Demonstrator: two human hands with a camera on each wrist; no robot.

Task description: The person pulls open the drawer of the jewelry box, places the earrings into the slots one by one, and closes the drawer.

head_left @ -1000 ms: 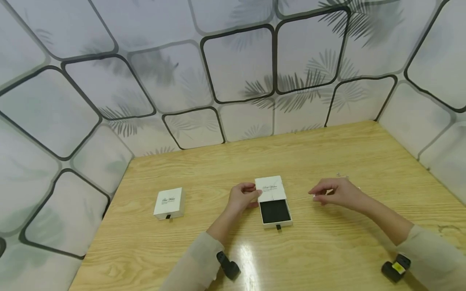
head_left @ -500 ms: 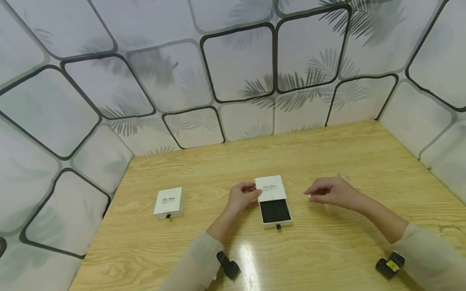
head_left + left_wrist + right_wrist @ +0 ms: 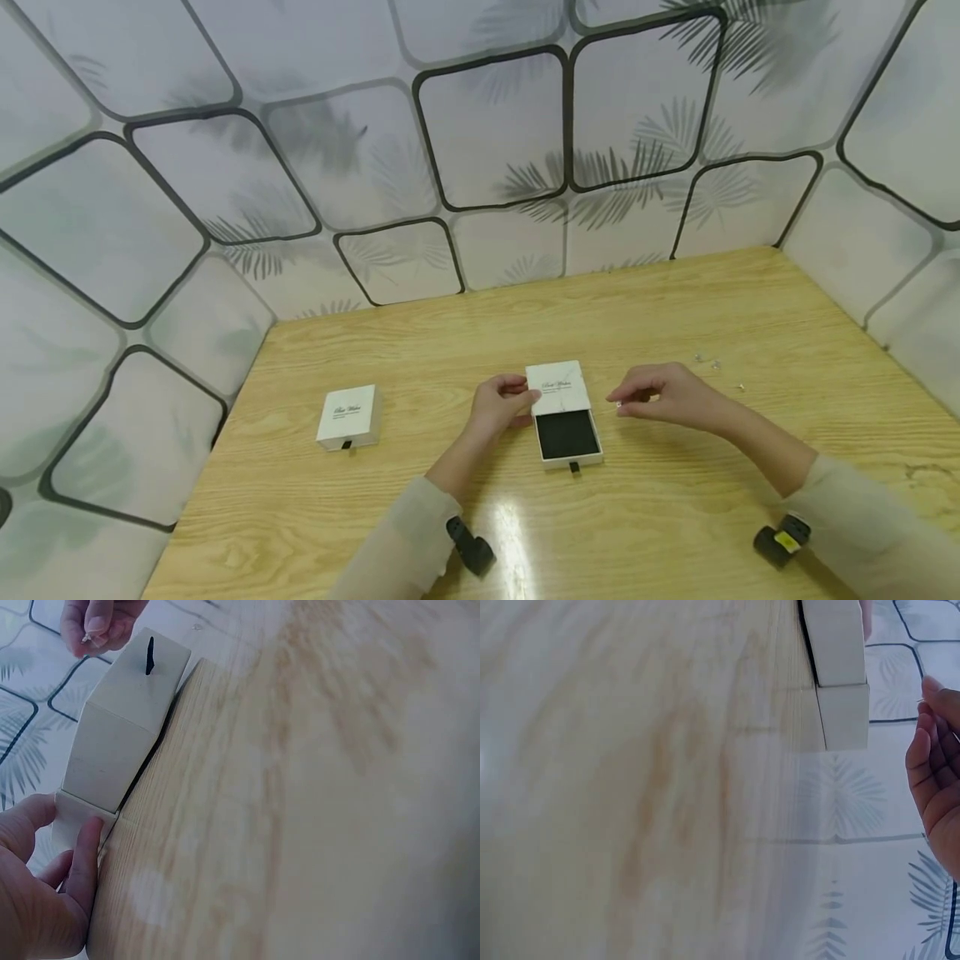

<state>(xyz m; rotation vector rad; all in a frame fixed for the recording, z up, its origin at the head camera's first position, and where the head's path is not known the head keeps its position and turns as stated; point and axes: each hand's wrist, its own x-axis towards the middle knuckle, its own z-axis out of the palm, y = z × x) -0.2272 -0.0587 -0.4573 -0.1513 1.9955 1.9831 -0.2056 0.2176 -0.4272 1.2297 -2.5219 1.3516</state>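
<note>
A white drawer-style gift box (image 3: 553, 388) lies on the table, its black-lined drawer (image 3: 566, 435) pulled out toward the front. My left hand (image 3: 492, 408) grips the box's sleeve at its left side, thumb over the top edge. In the left wrist view, thumb and fingers (image 3: 88, 840) hold the sleeve's far end from the black pull tab (image 3: 150, 656). To the right of the box, my right hand (image 3: 671, 397) pinches a small shiny stud-like piece (image 3: 619, 405) between thumb and fingertips. Seen from the left wrist, that piece (image 3: 88, 637) is too small to tell its kind.
A second white gift box (image 3: 348, 417), closed, stands to the left. Several tiny shiny pieces (image 3: 716, 364) lie on the wooden table (image 3: 420, 358) beyond my right hand. Patterned cloth walls (image 3: 495, 250) rise along the table's back and sides.
My right hand has moved left toward the gift box with the small shiny piece, uncovering tiny pieces behind it. My left hand and the box have stayed put.
</note>
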